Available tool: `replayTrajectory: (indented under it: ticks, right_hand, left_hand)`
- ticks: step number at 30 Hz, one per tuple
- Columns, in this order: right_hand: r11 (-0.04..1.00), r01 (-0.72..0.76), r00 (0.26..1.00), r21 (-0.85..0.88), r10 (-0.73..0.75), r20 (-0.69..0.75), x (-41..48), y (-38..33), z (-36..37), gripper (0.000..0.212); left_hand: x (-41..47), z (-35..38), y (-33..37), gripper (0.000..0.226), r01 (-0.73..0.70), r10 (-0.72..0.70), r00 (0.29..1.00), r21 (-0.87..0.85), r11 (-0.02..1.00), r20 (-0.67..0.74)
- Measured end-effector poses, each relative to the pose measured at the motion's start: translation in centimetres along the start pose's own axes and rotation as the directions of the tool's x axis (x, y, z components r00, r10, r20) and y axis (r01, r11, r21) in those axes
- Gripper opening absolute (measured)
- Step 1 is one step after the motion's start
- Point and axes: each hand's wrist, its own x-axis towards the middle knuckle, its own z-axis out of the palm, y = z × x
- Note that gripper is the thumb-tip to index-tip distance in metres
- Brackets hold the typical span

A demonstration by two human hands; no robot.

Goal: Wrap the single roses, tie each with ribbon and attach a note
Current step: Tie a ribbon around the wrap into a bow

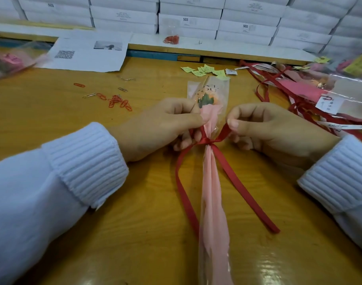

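Rose (206, 99), red ribbon (206, 141) knotted, SGS boxes (188, 23)

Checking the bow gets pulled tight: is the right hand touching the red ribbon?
Touching. The head view shows the right hand pinching a loop of the red ribbon between thumb and fingers.

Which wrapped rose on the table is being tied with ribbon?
The central wrapped rose: the left hand and right hand pinch the red ribbon knotted round it. The far-left rose and far-right roses lie untouched.
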Motion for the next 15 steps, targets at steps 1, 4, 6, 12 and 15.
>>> replayTrajectory:
  ticks: [1, 4, 6, 12, 15]
  right_hand:
    - [0.998, 0.015, 1.0, 0.061, -0.016, 0.017, -0.01, 0.09, -0.07, 0.022]
    - [0.974, 0.029, 0.996, 0.225, -0.046, 0.071, 0.09, 0.18, -0.13, 0.032]
    - [0.957, 0.041, 0.994, 0.287, -0.068, 0.083, 0.22, 0.19, -0.09, 0.027]
    - [0.947, 0.04, 0.993, 0.319, -0.074, 0.093, 0.15, -0.05, -0.02, 0.009]
    - [0.991, -0.025, 0.998, 0.129, 0.017, 0.059, 0.06, -0.1, 0.13, 0.006]
  left_hand:
    - [-0.03, 0.06, 0.15, 0.027, 0.007, -0.007, 1.0, 0.025, 1.0, -0.008]
    - [-0.07, 0.29, 0.55, 0.028, 0.024, -0.021, 0.999, 0.114, 0.993, -0.03]
    - [-0.09, 0.43, 0.69, 0.027, 0.039, -0.035, 0.999, 0.148, 0.988, -0.03]
    - [-0.14, 0.64, 0.95, 0.027, 0.068, -0.067, 0.998, 0.198, 0.978, -0.013]
    - [-0.07, 0.72, 0.64, 0.029, 0.09, -0.075, 0.995, 0.24, 0.967, -0.072]
